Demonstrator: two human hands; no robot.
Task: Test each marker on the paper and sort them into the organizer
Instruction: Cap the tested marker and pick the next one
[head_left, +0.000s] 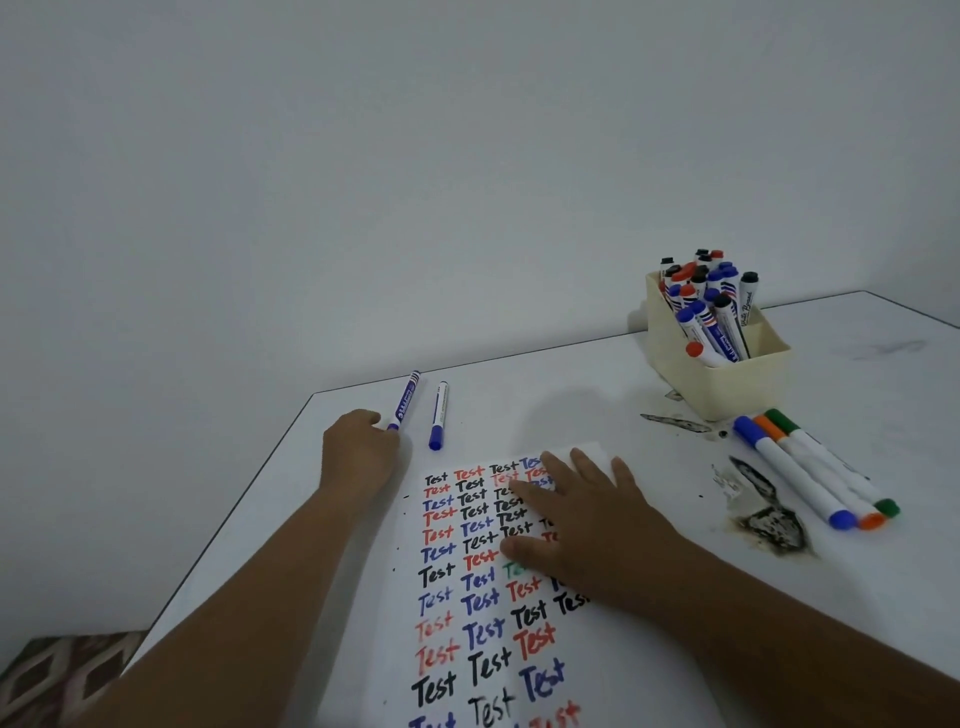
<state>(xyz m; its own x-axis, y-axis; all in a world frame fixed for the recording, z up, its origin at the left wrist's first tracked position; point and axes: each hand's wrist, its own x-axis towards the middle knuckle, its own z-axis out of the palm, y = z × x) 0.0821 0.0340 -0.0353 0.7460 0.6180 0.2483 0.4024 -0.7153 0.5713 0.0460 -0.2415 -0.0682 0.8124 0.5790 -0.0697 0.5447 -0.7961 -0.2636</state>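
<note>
A white paper (483, 613) covered with "Test" in black, red, blue and green lies on the table in front of me. My right hand (587, 525) lies flat on it, fingers spread. My left hand (358, 452) reaches to the far left, its curled fingers at the lower end of a blue marker (406, 399). A second, white marker with a blue cap (439, 415) lies just right of it. The cream organizer (727, 374) at the back right holds several markers. Blue, orange and green markers (815, 475) lie side by side in front of it.
The white table (597, 395) has dark burnt-looking patches (769, 525) near the three markers. Its left edge runs diagonally beside my left arm. A patterned cushion or rug (62, 675) shows below at the lower left. A plain wall stands behind the table.
</note>
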